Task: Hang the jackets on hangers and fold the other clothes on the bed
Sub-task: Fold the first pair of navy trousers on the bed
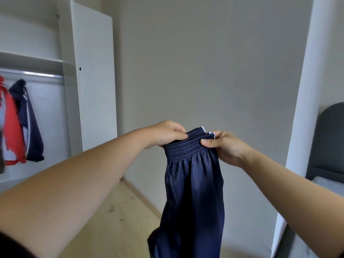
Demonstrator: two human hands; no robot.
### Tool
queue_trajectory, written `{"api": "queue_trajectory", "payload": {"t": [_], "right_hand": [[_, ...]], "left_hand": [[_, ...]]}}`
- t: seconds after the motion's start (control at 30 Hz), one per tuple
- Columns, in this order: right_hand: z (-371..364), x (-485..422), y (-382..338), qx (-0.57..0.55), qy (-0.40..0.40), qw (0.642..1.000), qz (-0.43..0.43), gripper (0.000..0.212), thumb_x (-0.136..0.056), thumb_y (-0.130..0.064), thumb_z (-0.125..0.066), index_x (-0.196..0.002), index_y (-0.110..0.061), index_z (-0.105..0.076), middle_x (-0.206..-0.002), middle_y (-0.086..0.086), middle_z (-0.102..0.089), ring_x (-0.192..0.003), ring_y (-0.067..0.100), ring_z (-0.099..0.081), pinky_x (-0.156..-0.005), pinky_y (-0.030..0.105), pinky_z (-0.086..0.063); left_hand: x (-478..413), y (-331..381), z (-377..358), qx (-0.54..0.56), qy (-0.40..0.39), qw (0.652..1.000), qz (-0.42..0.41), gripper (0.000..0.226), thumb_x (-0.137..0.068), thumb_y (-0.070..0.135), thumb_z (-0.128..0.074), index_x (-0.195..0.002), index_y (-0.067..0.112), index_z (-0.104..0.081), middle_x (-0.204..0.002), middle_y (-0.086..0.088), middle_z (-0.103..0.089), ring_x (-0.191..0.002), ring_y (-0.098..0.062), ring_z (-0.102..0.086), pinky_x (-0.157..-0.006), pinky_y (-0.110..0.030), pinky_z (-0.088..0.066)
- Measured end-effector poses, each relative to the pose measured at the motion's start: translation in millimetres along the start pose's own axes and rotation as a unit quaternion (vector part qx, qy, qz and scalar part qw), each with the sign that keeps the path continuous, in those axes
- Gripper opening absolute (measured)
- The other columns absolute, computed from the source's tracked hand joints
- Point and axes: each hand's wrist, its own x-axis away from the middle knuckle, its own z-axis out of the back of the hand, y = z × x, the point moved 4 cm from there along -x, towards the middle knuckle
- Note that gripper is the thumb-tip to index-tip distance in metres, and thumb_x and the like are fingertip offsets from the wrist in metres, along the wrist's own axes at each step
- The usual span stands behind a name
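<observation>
I hold the navy pants up in mid-air, off to the left of the bed, so the legs hang straight. My left hand pinches one end of the elastic waistband and my right hand pinches the other. The hands are close together, probably doubling it for folding. Two jackets hang in the wardrobe.

**A:** How are the arms held?

**B:** Both bare forearms are stretched forward from the lower corners, and the hands are brought near each other at the centre.

**A:** And the hands?

**B:** The left hand is curled, its fingers pinched on the waistband of a navy garment. The right hand is closed on the same waistband, with the thumb laid in front.
</observation>
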Motion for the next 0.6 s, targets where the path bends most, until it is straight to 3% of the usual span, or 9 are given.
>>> {"api": "queue_trajectory", "payload": {"t": [0.17, 0.33, 0.43, 0.5, 0.6], "right_hand": [[-9, 5, -3, 0.031, -0.064, 0.998, 0.000, 0.030, -0.058, -0.008, -0.083, -0.086, -0.005, -0.072, -0.090, 0.012, -0.071, -0.087, 0.024, -0.067, -0.080, 0.028, -0.052], [-5, 4, -2, 0.079, 0.013, 0.997, 0.005, 0.013, -0.064, -0.006, -0.070, -0.077, -0.006, -0.067, -0.078, 0.007, -0.069, -0.078, 0.022, -0.064, -0.080, 0.029, -0.048], [-1, 3, -2, 0.077, 0.073, 0.994, 0.014, 0.008, -0.072, 0.000, -0.070, -0.074, -0.005, -0.065, -0.074, 0.008, -0.067, -0.072, 0.021, -0.063, -0.072, 0.026, -0.049], [4, 2, -1, 0.057, 0.129, 0.990, 0.027, 0.013, -0.079, 0.008, -0.066, -0.073, -0.003, -0.061, -0.070, 0.008, -0.064, -0.066, 0.021, -0.061, -0.065, 0.026, -0.050], [6, 2, -1, 0.044, 0.179, 0.982, 0.045, 0.017, -0.080, 0.011, -0.064, -0.074, -0.004, -0.062, -0.065, 0.006, -0.065, -0.061, 0.019, -0.062, -0.058, 0.024, -0.052]], "left_hand": [[-2, 0, -4, -0.020, 0.038, 0.998, -0.040, 0.019, -0.096, 0.005, -0.051, -0.097, 0.015, -0.067, -0.098, -0.006, -0.072, -0.070, -0.003, -0.063, -0.060, -0.009, -0.047], [-5, 0, -8, -0.036, 0.021, 0.998, -0.040, 0.022, -0.095, 0.005, -0.053, -0.092, 0.016, -0.072, -0.089, -0.002, -0.073, -0.066, 0.002, -0.063, -0.060, -0.007, -0.048], [-5, 1, -8, -0.021, 0.044, 0.997, -0.052, 0.020, -0.095, 0.026, -0.056, -0.089, 0.018, -0.073, -0.093, -0.001, -0.073, -0.075, -0.003, -0.062, -0.069, -0.014, -0.048], [-4, -2, -12, 0.005, 0.001, 0.999, -0.041, 0.018, -0.089, 0.043, -0.061, -0.091, 0.027, -0.069, -0.094, 0.006, -0.072, -0.083, -0.004, -0.065, -0.073, -0.019, -0.050], [-7, -9, -16, -0.053, -0.029, 0.998, -0.015, 0.030, -0.080, 0.031, -0.075, -0.107, 0.023, -0.064, -0.106, 0.003, -0.070, -0.096, -0.012, -0.067, -0.083, -0.030, -0.056]]}}
